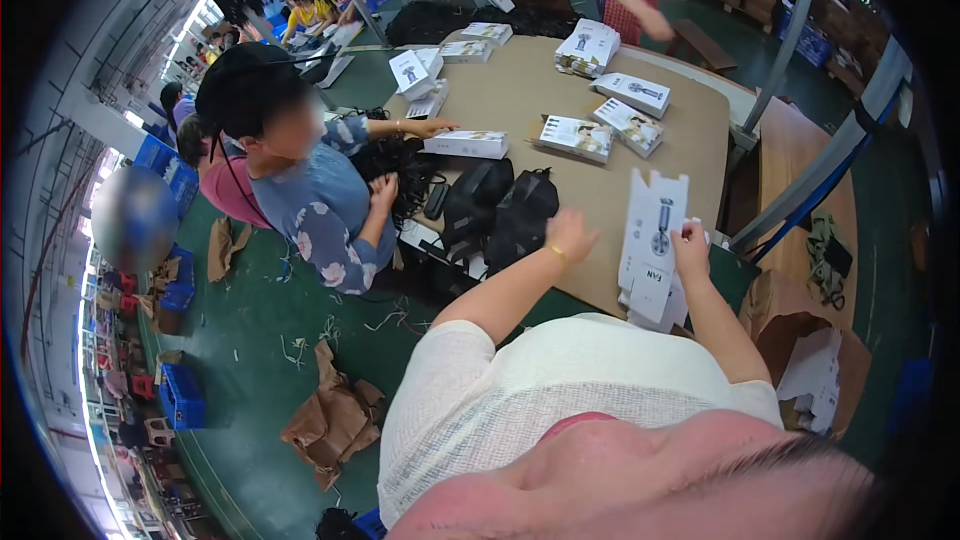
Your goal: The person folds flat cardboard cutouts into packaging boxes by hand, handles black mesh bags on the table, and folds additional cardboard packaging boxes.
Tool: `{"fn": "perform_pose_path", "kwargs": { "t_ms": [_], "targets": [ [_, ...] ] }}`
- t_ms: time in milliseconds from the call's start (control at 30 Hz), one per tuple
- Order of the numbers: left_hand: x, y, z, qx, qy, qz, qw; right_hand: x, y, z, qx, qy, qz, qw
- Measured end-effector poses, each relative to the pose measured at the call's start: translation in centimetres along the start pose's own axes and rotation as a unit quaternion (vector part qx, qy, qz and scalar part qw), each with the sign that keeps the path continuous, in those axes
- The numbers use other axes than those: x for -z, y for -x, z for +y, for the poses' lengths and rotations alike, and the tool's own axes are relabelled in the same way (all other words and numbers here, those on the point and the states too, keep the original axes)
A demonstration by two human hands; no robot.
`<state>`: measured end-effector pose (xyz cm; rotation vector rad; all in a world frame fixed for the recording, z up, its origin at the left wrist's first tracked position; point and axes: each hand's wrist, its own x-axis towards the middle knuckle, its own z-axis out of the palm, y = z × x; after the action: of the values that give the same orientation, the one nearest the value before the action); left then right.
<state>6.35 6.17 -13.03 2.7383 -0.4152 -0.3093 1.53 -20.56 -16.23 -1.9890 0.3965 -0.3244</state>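
White carton point(648, 235), one: at the near right edge of the table point(690, 105), printed face showing, seemingly flat, end flaps unfolded. Right hand point(691, 250): fingers pinched on the carton's right edge. Left hand point(573, 236): blurred, fingers loosely extended, nothing visible held; black pouches point(525, 205) just to its left. Handling, as judged: light pinch, to spare the card creases; left hand best brought to the opposite edge for even support; bends kept to fold lines, flaps squared before any pressing.

White carton point(645, 240) (grey device pictured), end flaps unfolded, at near edge of tabletop point(590, 188)
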Motion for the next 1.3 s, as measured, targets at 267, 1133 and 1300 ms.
{"fn": "perform_pose_path", "kwargs": {
  "t_ms": [267,1133,1300],
  "targets": [
    [4.2,-0.5,2.5,0.089,0.635,0.015,0.767,-2.7,6.4,-10.0,0.038,-0.144,-0.101,0.984],
    [3.1,-0.1,1.1,0.007,0.564,-0.092,0.821,-5.2,10.9,-11.4,-0.013,-0.318,-0.129,0.939],
    [1.1,-0.6,0.2,0.016,0.537,-0.073,0.841,-5.2,9.6,-9.7,-0.065,-0.363,-0.12,0.922]
  ]
}}
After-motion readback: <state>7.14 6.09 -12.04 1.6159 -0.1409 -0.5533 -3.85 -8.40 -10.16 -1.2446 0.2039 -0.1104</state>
